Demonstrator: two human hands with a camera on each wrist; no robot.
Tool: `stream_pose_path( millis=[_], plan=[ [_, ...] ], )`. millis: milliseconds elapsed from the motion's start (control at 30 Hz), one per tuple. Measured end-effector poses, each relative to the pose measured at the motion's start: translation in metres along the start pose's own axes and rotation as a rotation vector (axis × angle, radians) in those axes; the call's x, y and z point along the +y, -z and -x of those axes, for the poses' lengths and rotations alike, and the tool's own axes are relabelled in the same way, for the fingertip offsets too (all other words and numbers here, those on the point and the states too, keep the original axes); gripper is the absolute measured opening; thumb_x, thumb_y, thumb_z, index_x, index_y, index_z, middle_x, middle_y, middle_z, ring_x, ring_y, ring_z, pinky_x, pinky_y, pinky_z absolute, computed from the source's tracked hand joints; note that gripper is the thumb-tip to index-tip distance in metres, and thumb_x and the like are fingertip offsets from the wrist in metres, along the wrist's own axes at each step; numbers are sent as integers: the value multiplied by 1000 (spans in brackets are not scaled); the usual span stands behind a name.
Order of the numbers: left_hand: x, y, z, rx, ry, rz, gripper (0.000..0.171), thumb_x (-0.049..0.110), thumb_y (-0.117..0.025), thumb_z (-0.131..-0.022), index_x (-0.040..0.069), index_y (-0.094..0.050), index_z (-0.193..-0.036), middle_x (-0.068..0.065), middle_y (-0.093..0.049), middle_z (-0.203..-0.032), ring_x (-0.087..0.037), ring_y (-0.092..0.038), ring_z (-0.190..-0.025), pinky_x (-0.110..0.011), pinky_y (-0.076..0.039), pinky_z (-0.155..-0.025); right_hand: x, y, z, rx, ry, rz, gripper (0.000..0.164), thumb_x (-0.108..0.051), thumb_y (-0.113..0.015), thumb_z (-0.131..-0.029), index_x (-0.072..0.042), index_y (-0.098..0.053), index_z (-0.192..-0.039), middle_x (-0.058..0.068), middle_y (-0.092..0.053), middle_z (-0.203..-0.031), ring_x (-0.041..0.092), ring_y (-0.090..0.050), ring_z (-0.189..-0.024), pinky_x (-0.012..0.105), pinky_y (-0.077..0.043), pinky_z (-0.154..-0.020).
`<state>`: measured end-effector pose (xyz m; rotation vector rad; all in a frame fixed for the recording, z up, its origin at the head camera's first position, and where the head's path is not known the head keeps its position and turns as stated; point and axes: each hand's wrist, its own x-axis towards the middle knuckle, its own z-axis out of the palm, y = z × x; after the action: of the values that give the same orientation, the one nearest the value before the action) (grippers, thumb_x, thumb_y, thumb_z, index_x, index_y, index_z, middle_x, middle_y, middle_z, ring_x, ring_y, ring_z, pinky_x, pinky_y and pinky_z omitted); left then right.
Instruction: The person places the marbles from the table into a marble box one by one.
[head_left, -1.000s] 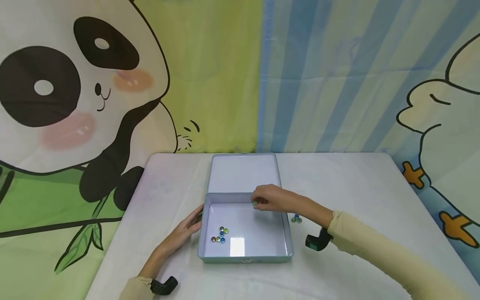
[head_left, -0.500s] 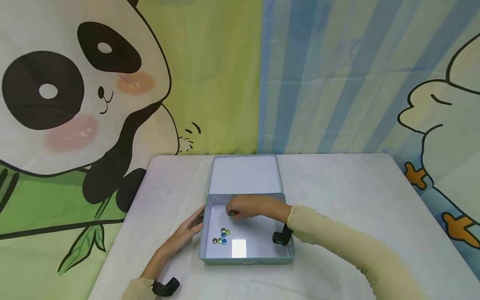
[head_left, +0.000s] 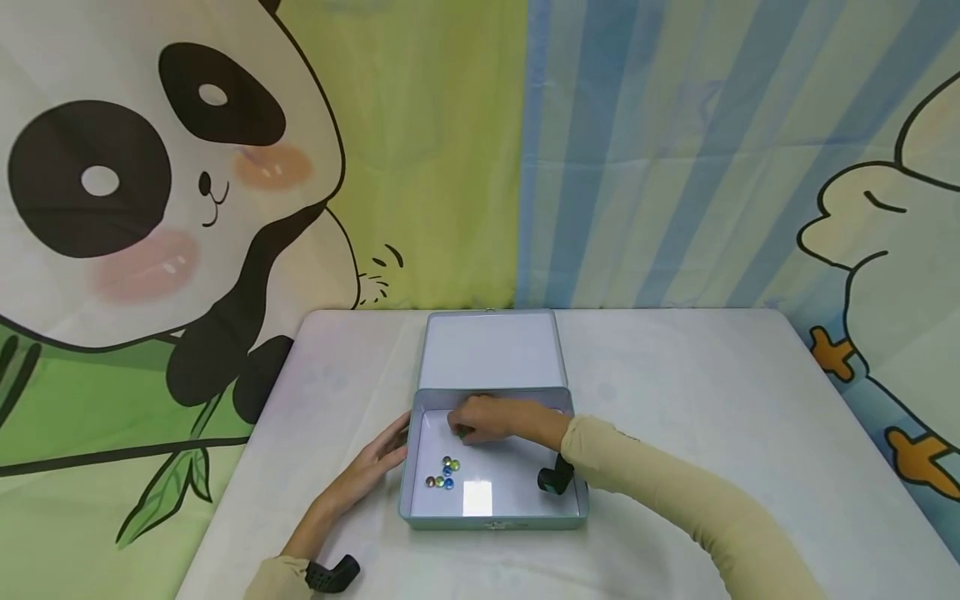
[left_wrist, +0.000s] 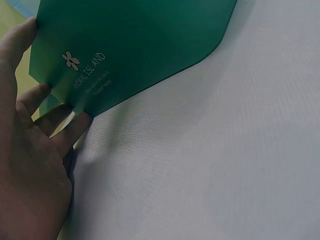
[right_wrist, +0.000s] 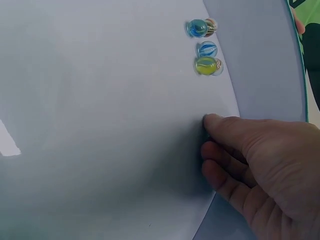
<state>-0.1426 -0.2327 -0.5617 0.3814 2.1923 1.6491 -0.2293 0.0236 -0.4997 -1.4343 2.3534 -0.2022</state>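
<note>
A shallow tin box (head_left: 492, 523) stands on the table with its lid (head_left: 491, 350) laid back behind it. Several glass marbles (head_left: 448, 482) lie in its left part; the right wrist view shows a yellow-swirled marble (right_wrist: 206, 66) among them, near the wall. Inside the box, beyond the marbles, my right hand (head_left: 491, 418) has its fingertips low at the floor and pinches a small green marble, nearly hidden by the fingers. My left hand (head_left: 369, 467) rests its extended fingertips against the tin's left outer side, printed green in the left wrist view.
A white cloth covers the table (head_left: 675, 367). Behind it hangs a curtain with a panda print (head_left: 247, 250). The right sleeve (head_left: 675, 483) crosses the box's right wall and blocks the view of the table beside it.
My right hand has carried the green marble leftward and down to the box floor, shifting only slightly in the last half second. My left hand stays at the box's side.
</note>
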Motion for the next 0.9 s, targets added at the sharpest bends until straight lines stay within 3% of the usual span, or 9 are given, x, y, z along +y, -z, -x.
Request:
stream_pose_path(
  millis=[367, 567, 733, 900],
  plan=[
    [1, -3, -3, -8, 13, 16, 60, 21, -42, -103, 19, -15, -157, -11, -16, -164, -39, -20, -149, -61, -21, -118, 2, -4, 5, 18, -39, -57, 13, -19, -67, -92, -12, -63, -103, -4, -63, -86, 3, -48, -72, 12, -41, -64],
    [0, -4, -3, -6, 7, 19, 60, 21, -43, -103, 19, -16, -157, -12, -16, -163, -40, -20, -149, -61, -20, -118, 0, 1, 14, 4, -111, -114, 26, -17, -68, -91, -10, -64, -117, -3, -64, -89, 3, -48, -74, 13, -42, -65],
    [1, -3, -2, 4, 7, 10, 60, 21, -43, -103, 18, -16, -157, -12, -17, -163, -40, -20, -149, -62, -20, -118, -4, 21, 35, 68, -93, -181, 35, -14, -68, -91, -5, -63, -124, -1, -64, -87, 4, -49, -73, 14, -44, -66],
    [2, -1, 0, 18, 15, 5, 60, 20, -44, -103, 18, -17, -157, -11, -17, -163, -40, -20, -149, -62, -20, -118, -11, 50, 75, 204, -72, -284, 32, -22, -68, -92, -11, -64, -122, -4, -65, -90, 3, -55, -76, 16, -50, -69]
  ],
)
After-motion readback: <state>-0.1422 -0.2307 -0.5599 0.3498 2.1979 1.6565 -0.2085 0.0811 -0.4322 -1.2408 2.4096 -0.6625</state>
